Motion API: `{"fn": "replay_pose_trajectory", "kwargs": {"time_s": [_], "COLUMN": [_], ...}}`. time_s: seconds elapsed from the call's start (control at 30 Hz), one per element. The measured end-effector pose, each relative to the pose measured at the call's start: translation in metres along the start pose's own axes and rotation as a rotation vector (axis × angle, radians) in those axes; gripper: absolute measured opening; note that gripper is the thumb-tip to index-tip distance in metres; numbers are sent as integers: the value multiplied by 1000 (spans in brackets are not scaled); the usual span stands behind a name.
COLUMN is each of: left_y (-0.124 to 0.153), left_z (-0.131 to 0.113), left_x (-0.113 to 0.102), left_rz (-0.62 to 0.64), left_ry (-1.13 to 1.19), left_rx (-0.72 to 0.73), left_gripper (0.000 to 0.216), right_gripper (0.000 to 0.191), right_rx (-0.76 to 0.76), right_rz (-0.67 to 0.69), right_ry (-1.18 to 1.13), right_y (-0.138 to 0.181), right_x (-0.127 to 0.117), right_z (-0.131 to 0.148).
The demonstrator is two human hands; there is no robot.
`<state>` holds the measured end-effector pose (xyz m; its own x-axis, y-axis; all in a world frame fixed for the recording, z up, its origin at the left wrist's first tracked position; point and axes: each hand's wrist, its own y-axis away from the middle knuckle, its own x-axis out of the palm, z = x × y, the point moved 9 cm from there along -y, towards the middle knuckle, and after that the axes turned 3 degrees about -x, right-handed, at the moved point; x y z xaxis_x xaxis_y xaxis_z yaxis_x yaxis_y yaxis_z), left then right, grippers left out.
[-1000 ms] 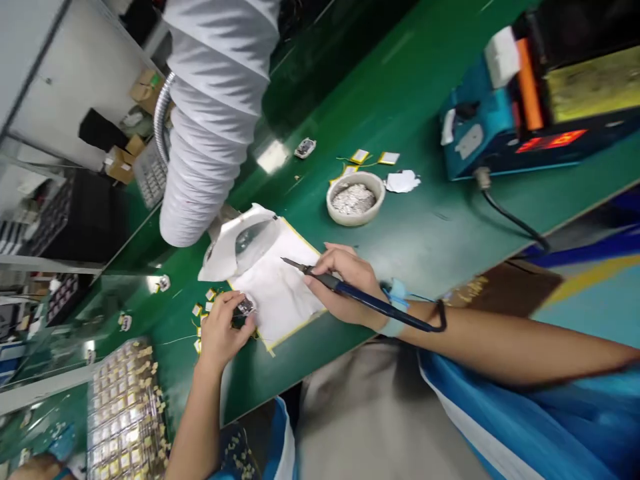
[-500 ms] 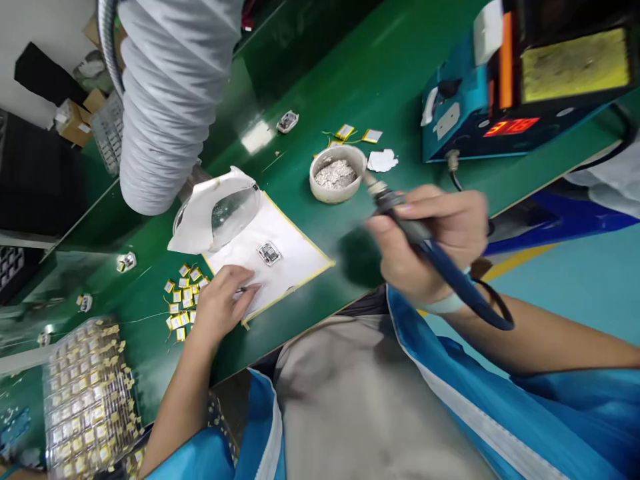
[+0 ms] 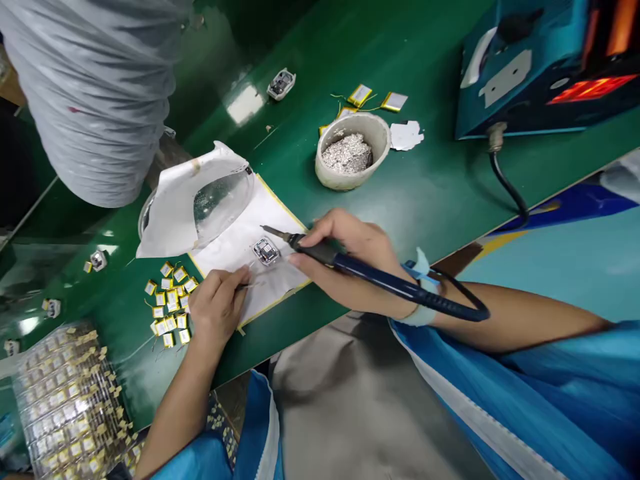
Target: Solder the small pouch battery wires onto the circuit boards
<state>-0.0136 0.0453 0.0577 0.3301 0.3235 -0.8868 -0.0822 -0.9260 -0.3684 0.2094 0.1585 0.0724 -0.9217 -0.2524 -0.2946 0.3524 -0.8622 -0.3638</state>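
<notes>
Moved since the earlier frame: the right hand [image 3: 357,263], then out beside the bowl [image 3: 353,175], now reaches over the white sheet [image 3: 265,208] with the soldering iron [image 3: 324,253]. The left hand [image 3: 215,308] keeps to the sheet's left edge.

Soldering iron: one, held pen-fashion, the right hand's thumb and fingers closed about its grip. Long axis slants across the sheet's right edge; tip points inward, toward the white-and-clear shield [image 3: 173,223] over the far edge. Cord end trails back above the wrist.

Circuit module [image 3: 266,251]: one, flat near the middle of the sheet, in neither hand. Outline nearly square, long axis uncertain. Iron tip just beyond it; contact cannot be told.

Left hand: thumb and fingertips pinched on a thin dark item [image 3: 251,285], too small to identify, extending over the sheet.

Battery cells [image 3: 173,300]: a cluster on the counter [image 3: 420,207], off the sheet's left edge.
</notes>
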Motion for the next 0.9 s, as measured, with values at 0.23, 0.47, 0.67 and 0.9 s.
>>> {"fn": "replay_pose_trajectory", "kwargs": {"time_s": [0.23, 0.47, 0.67, 0.9], "left_y": [-11, -13, -11, -12], "left_z": [-1, -2, 1, 0], "left_x": [33, 29, 34, 33], "left_rz": [30, 2, 30, 12], "left_ry": [-207, -82, -87, -104], "left_rx": [87, 105, 81, 86], "left_gripper": [36, 46, 45, 44], "right_gripper": [21, 23, 23, 23], "right_rx": [-8, -44, -47, -62], "right_rz": [-30, -2, 4, 17], "right_ry": [-29, -17, 10, 20], "right_y": [2, 2, 3, 3], "right_x": [26, 31, 33, 35], "right_z": [-19, -19, -21, -19]}}
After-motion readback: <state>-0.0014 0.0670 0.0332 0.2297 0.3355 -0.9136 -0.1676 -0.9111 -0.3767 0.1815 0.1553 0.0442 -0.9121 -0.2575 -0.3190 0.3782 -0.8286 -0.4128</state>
